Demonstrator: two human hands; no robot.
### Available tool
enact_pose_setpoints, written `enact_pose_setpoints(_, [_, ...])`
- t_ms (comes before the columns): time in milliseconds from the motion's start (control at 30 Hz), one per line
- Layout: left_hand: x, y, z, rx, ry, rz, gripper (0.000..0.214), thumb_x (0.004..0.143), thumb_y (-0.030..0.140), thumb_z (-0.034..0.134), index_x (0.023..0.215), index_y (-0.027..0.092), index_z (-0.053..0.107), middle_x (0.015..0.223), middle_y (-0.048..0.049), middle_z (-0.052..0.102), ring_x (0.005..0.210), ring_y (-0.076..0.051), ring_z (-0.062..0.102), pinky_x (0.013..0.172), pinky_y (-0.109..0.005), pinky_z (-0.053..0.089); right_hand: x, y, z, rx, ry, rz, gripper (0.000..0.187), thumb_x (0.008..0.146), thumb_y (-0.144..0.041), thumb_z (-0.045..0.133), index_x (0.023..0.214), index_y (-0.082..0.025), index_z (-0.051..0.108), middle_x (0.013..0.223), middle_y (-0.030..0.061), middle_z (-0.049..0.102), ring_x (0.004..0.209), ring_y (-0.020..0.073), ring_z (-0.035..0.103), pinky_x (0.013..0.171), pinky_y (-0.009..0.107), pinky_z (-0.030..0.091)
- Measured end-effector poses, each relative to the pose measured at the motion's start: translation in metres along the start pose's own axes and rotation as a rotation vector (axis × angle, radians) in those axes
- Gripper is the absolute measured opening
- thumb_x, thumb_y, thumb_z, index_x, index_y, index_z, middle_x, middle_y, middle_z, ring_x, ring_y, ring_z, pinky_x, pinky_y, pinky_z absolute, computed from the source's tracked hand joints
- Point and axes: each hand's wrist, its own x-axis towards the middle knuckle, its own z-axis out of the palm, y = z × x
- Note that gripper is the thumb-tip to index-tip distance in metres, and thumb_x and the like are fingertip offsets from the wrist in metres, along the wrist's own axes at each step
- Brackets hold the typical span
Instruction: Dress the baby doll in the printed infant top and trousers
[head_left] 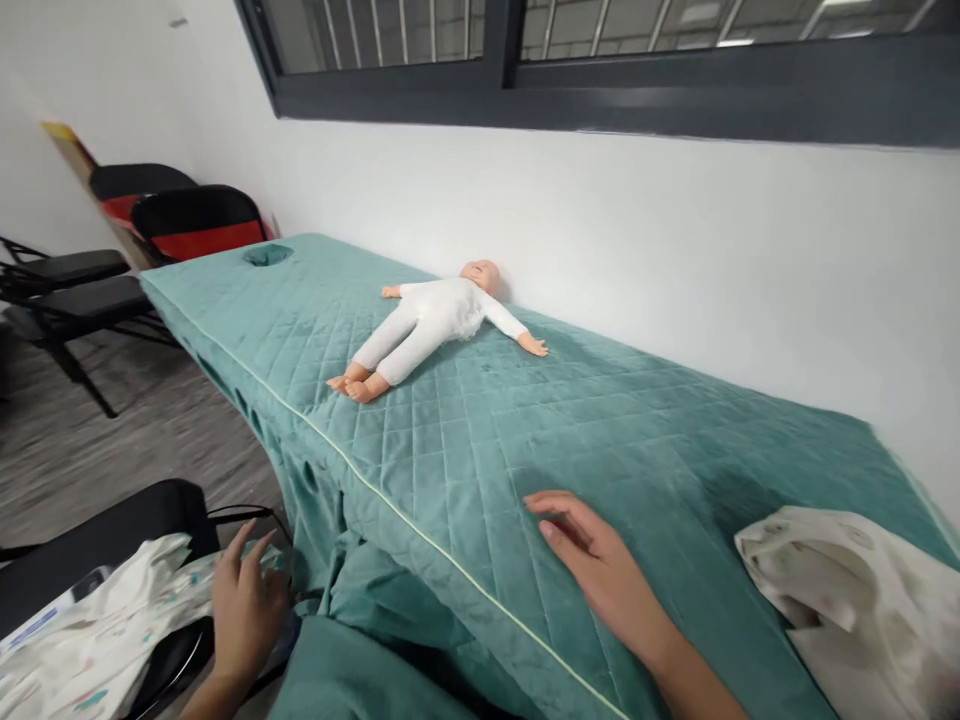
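A baby doll (431, 325) in a white suit lies on its back on a teal quilted massage bed (480, 440), head toward the wall. My right hand (592, 560) rests flat on the quilt near the bed's front edge, fingers stretched out, holding nothing. My left hand (244, 605) hovers low beside the bed with fingers apart, touching a patterned white cloth (97, 625) that lies on a black chair seat (90, 545).
A crumpled white patterned cloth (855, 600) lies on the bed at the right. Black folding chairs (75, 285), some with red seats, stand at the far left by the wall. A dark-framed window (600, 70) runs above the bed. Grey floor lies to the left.
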Motion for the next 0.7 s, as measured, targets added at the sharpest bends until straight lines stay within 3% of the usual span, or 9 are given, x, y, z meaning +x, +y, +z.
enact_pose_setpoints(33, [0.005,0.022,-0.003,-0.124,0.093,0.045,0.057,0.084,0.022,0.046,0.140,0.033,0.041,0.157,-0.0077,0.036,0.147,-0.034,0.037,0.118,-0.057,0.037,-0.009,0.001,-0.011,-0.101,0.103,-0.040,0.021,0.096,-0.042,0.056,0.108,-0.028,0.067,0.129,0.0066,0.066,0.122,0.0255,0.061,0.110,0.046,0.045])
enact_pose_setpoints(167, [0.028,0.123,-0.022,-0.414,0.247,0.161,0.037,0.088,0.026,0.054,0.125,0.025,0.054,0.148,-0.0133,0.042,0.145,-0.035,0.040,0.117,-0.057,0.041,-0.053,0.004,-0.074,-0.651,0.570,-0.159,0.029,0.094,-0.042,0.057,0.119,-0.028,0.061,0.140,0.0134,0.057,0.133,0.0355,0.051,0.116,0.059,0.035])
enact_pose_setpoints(267, [0.045,0.200,-0.033,-0.671,0.288,0.285,0.031,0.087,0.022,0.059,0.118,0.028,0.055,0.146,-0.0084,0.042,0.139,-0.030,0.048,0.115,-0.055,0.045,-0.087,0.010,-0.122,-0.984,0.830,-0.040,0.051,0.089,-0.044,0.063,0.136,-0.027,0.051,0.153,0.0197,0.046,0.145,0.0457,0.036,0.118,0.064,0.026])
enact_pose_setpoints(333, [0.054,0.249,-0.032,-0.857,0.270,0.397,0.027,0.088,0.019,0.060,0.114,0.025,0.056,0.140,-0.0091,0.049,0.134,-0.028,0.052,0.112,-0.053,0.047,-0.102,0.019,-0.147,-1.015,0.904,0.154,0.064,0.084,-0.048,0.068,0.140,-0.025,0.048,0.151,0.0251,0.046,0.141,0.0518,0.039,0.111,0.066,0.032])
enact_pose_setpoints(400, [0.059,0.296,-0.025,-0.953,0.113,0.500,0.023,0.091,0.019,0.055,0.113,0.023,0.058,0.131,-0.0093,0.058,0.127,-0.025,0.056,0.111,-0.051,0.046,-0.110,0.031,-0.163,-0.942,0.885,0.331,0.065,0.082,-0.053,0.069,0.136,-0.020,0.052,0.136,0.0289,0.057,0.126,0.0537,0.053,0.098,0.063,0.043])
enact_pose_setpoints(467, [0.061,0.340,-0.014,-1.026,-0.148,0.574,0.023,0.095,0.019,0.050,0.115,0.022,0.059,0.127,-0.0103,0.063,0.123,-0.024,0.059,0.111,-0.049,0.045,-0.109,0.042,-0.171,-0.910,0.846,0.390,0.054,0.085,-0.053,0.063,0.127,-0.019,0.059,0.124,0.0272,0.064,0.115,0.0504,0.061,0.088,0.057,0.048])
enact_pose_setpoints(600, [0.055,0.411,0.006,-1.169,-0.780,0.676,0.029,0.094,0.031,0.058,0.122,0.023,0.061,0.123,-0.0109,0.068,0.112,-0.024,0.065,0.105,-0.046,0.048,-0.082,0.041,-0.163,-0.874,0.817,0.253,0.032,0.089,-0.041,0.056,0.114,-0.023,0.065,0.115,0.0155,0.068,0.105,0.0376,0.065,0.087,0.050,0.048])
enact_pose_setpoints(667, [0.052,0.434,0.011,-1.284,-0.997,0.671,0.046,0.089,0.037,0.067,0.131,0.022,0.057,0.132,-0.0123,0.065,0.118,-0.025,0.063,0.106,-0.045,0.047,-0.056,0.028,-0.149,-0.782,0.783,0.157,0.028,0.088,-0.038,0.057,0.110,-0.023,0.065,0.107,0.0096,0.070,0.100,0.0309,0.066,0.089,0.045,0.048])
enact_pose_setpoints(700, [0.052,0.442,0.012,-1.348,-1.040,0.656,0.056,0.086,0.039,0.072,0.136,0.022,0.054,0.138,-0.0131,0.061,0.123,-0.026,0.060,0.108,-0.044,0.045,-0.040,0.020,-0.141,-0.733,0.747,0.102,0.026,0.089,-0.037,0.057,0.108,-0.023,0.065,0.105,0.0084,0.070,0.098,0.0284,0.065,0.089,0.043,0.048])
